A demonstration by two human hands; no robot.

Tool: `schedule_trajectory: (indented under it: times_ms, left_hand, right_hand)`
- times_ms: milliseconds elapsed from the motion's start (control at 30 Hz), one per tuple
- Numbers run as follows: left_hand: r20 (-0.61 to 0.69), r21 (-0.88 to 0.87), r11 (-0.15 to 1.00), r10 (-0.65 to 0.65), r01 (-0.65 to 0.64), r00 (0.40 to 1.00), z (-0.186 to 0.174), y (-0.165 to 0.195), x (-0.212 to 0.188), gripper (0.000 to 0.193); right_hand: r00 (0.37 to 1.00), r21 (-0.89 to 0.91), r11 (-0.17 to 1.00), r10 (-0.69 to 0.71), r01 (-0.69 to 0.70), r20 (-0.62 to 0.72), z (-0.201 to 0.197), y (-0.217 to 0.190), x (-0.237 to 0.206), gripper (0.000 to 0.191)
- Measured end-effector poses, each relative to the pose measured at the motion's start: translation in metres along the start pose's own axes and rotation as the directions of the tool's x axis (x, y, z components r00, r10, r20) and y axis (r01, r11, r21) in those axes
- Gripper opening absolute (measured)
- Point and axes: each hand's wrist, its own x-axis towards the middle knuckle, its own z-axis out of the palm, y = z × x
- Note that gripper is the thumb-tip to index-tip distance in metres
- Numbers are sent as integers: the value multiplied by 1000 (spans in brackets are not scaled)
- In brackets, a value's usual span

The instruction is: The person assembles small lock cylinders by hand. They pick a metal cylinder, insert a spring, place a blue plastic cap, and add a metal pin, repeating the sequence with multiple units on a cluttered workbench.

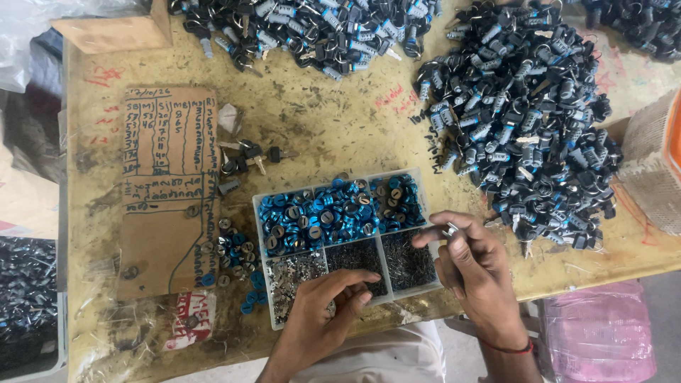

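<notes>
One small silvery part [451, 229] pinched in right hand [477, 273] fingertips.

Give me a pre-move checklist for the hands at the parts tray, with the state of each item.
1. Left hand reaches the lower tray compartments: ok.
2. Right hand has a small silver part in its fingertip grip: ok.
3. Divided tray lies flat on the table: ok.
4. Blue rings stocked in the upper compartment: ok.
5. Left hand has picked up a piece: cannot tell.
</notes>
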Motion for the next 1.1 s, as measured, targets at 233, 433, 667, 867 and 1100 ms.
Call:
schedule_trajectory:
  times_ms: [233,433,667,867,1100]
  left_hand:
    - [12,15,1000,-13,13,1000,1,-1,1,27]
    - [8,12,1000,8,-8,1000,2,-2,2,27]
    - [7,6,1000,18,-18,1000,0,4,2,27]
    - [10,-3,1000,11,-11,1000,-1,6,3,28]
    - [12,1,1000,20,-20,1000,-1,4,2,28]
  right_hand:
    - [998,-55,997,-55,54,-13,-2,3,-1,30]
    - [991,-97,987,-134,131,-25,0,4,-3,29]
    - [991,-62,989,-135,135,-2,2,6,-3,31]
    - [994,42,994,-105,104,24,0,7,-2,30]
    - [994,-65,992,-102,104,34,4,10,-6,30]
